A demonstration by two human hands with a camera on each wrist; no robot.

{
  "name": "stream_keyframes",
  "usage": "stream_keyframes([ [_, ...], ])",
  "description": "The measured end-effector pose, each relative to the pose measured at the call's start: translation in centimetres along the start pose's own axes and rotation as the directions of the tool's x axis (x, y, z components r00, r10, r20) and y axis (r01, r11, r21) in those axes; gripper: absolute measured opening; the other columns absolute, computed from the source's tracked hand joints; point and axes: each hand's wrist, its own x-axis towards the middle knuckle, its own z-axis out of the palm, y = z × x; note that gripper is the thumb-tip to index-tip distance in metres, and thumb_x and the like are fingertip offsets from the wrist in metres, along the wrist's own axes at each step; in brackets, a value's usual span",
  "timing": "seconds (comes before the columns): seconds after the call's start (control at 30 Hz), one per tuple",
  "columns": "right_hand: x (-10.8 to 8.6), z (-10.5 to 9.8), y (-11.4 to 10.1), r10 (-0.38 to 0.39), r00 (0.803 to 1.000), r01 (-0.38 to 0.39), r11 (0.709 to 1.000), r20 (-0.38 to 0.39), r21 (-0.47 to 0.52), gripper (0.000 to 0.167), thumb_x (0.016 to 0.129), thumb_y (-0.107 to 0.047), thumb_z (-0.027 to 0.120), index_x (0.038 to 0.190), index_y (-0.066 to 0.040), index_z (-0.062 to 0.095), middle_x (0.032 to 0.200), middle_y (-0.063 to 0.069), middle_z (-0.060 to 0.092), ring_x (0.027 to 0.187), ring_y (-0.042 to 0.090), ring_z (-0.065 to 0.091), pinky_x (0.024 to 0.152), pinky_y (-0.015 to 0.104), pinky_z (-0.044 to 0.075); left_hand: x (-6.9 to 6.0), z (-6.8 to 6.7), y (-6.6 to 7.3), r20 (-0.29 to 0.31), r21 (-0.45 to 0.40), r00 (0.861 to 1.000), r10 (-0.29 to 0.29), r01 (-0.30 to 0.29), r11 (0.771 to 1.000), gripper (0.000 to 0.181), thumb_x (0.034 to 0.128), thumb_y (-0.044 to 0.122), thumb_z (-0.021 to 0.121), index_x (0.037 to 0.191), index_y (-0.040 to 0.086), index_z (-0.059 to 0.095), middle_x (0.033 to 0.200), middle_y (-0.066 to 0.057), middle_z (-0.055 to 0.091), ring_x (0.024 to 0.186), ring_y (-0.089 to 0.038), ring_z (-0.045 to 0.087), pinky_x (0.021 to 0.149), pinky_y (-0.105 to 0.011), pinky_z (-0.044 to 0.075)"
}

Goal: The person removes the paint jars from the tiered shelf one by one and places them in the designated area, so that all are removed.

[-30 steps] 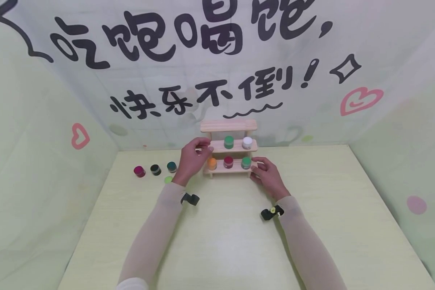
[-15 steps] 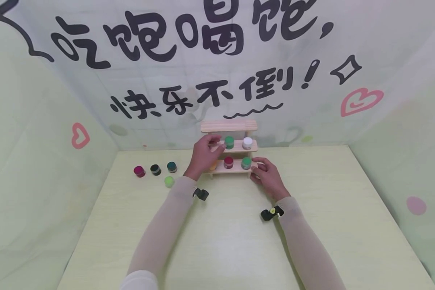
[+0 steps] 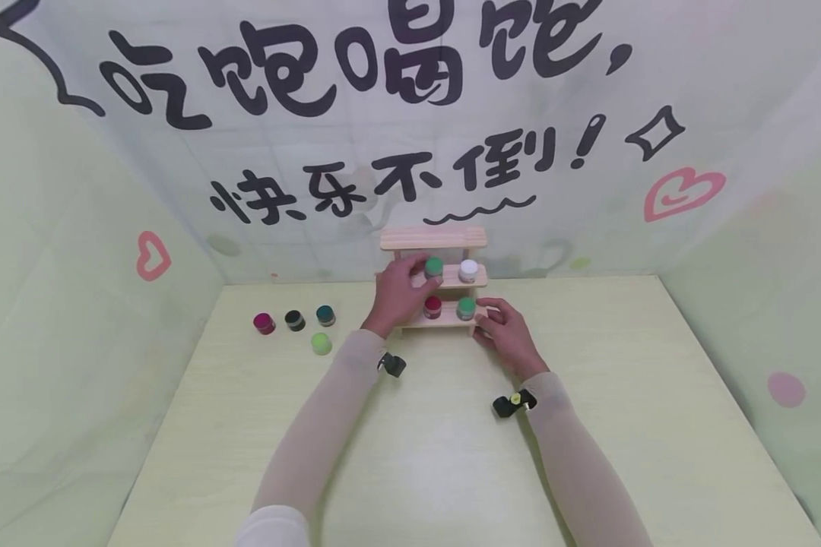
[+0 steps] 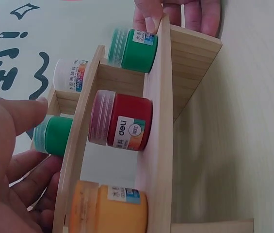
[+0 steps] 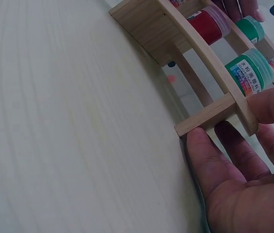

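Observation:
A small three-tier wooden display stand (image 3: pixel 432 239) stands against the back wall. My left hand (image 3: pixel 397 296) reaches over its left side, thumb and fingers around a green paint jar (image 4: pixel 58 136) on the middle tier. Beside that jar sits a white paint jar (image 3: pixel 468 271). The bottom tier carries an orange paint jar (image 4: pixel 110 208), hidden behind my left hand in the head view, a dark red paint jar (image 3: pixel 432 307) and a second green paint jar (image 3: pixel 466 308). At the lower right end of the stand, my right hand (image 3: pixel 509 334) grips the wood.
Left of the stand, a magenta jar (image 3: pixel 264 324), a dark jar (image 3: pixel 294 320) and a teal jar (image 3: pixel 325 315) form a row on the pale table (image 3: pixel 424 456). A lime green jar (image 3: pixel 321 343) is just in front. Fabric walls (image 3: pixel 75 342) enclose the table.
My left hand has moved right along the middle tier, from its left end to the green paint jar, and now covers the orange jar. My right hand has stayed on the stand.

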Motion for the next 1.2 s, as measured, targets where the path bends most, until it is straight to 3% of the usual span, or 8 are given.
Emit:
stream_keyframes([
  [0.27,0.0,0.1,0.4,0.004,1.000,-0.004,1.000,-0.007,0.030,0.037,0.106,-0.012,0.062,0.143,-0.015,0.056,0.126,0.011,0.068,0.109,0.019,0.071,0.091,0.027,0.064,-0.1,0.2,0.2,-0.014,0.023,1.000,-0.005,0.006,1.000,0.049,0.0985,0.035,0.076,0.143,0.018,0.064,0.133,0.000,0.072,0.129,-0.020,0.063,0.124,-0.057,0.028],
  [0.37,-0.1,0.1,0.4,-0.006,1.000,0.006,1.000,-0.005,0.027,0.038,0.107,-0.012,0.062,0.144,-0.015,0.056,0.125,0.010,0.068,0.108,0.019,0.071,0.089,0.027,0.064,-0.1,0.0,0.1,-0.012,-0.015,1.000,-0.010,0.010,1.000,0.046,0.0973,0.034,0.077,0.139,0.017,0.066,0.129,0.000,0.073,0.127,-0.020,0.064,0.125,-0.056,0.028],
  [0.47,-0.1,0.1,0.4,-0.013,1.000,0.013,1.000,0.001,0.026,0.038,0.107,-0.012,0.062,0.144,-0.014,0.056,0.126,0.010,0.068,0.109,0.020,0.071,0.090,0.027,0.064,-0.2,-0.2,-0.2,-0.006,-0.060,1.000,-0.017,0.017,0.998,0.044,0.0953,0.034,0.079,0.133,0.016,0.067,0.127,0.000,0.073,0.124,-0.020,0.065,0.123,-0.051,0.036],
  [0.6,-0.2,0.1,0.3,-0.013,1.000,0.013,0.999,0.001,0.032,0.037,0.107,-0.012,0.062,0.143,-0.014,0.056,0.127,0.012,0.067,0.109,0.020,0.071,0.089,0.027,0.064,-0.4,-0.5,-0.6,0.008,-0.118,1.000,-0.023,0.024,0.993,0.041,0.0936,0.035,0.081,0.127,0.017,0.066,0.122,-0.001,0.072,0.118,-0.020,0.065,0.110,-0.044,0.052],
  [0.67,-0.2,0.1,0.2,-0.012,1.000,0.012,1.000,0.001,0.025,0.038,0.107,-0.012,0.061,0.144,-0.014,0.056,0.128,0.013,0.067,0.110,0.021,0.071,0.090,0.027,0.064,-0.5,-0.7,-0.7,0.013,-0.140,1.000,-0.027,0.029,0.990,0.041,0.0931,0.036,0.081,0.126,0.017,0.066,0.121,0.000,0.071,0.116,-0.019,0.065,0.107,-0.042,0.054],
  [0.93,-0.1,0.1,0.2,-0.011,1.000,0.011,1.000,0.002,0.013,0.039,0.107,-0.013,0.061,0.145,-0.014,0.055,0.130,0.014,0.067,0.113,0.023,0.071,0.091,0.028,0.064,-1.1,-1.6,-0.8,0.004,-0.187,0.999,-0.032,0.032,0.982,0.044,0.0918,0.037,0.083,0.127,0.018,0.065,0.120,-0.001,0.071,0.112,-0.020,0.066,0.103,-0.041,0.056],
  [1.2,0.0,0.0,0.0,-0.004,1.000,0.004,1.000,0.003,-0.001,0.040,0.107,-0.015,0.062,0.147,-0.014,0.055,0.134,0.017,0.065,0.115,0.024,0.070,0.093,0.028,0.063,-1.4,-2.6,-1.2,-0.051,-0.259,0.999,-0.001,-0.013,0.966,0.039,0.0903,0.031,0.085,0.121,0.017,0.066,0.116,0.001,0.072,0.110,-0.018,0.066,0.101,-0.039,0.058],
])
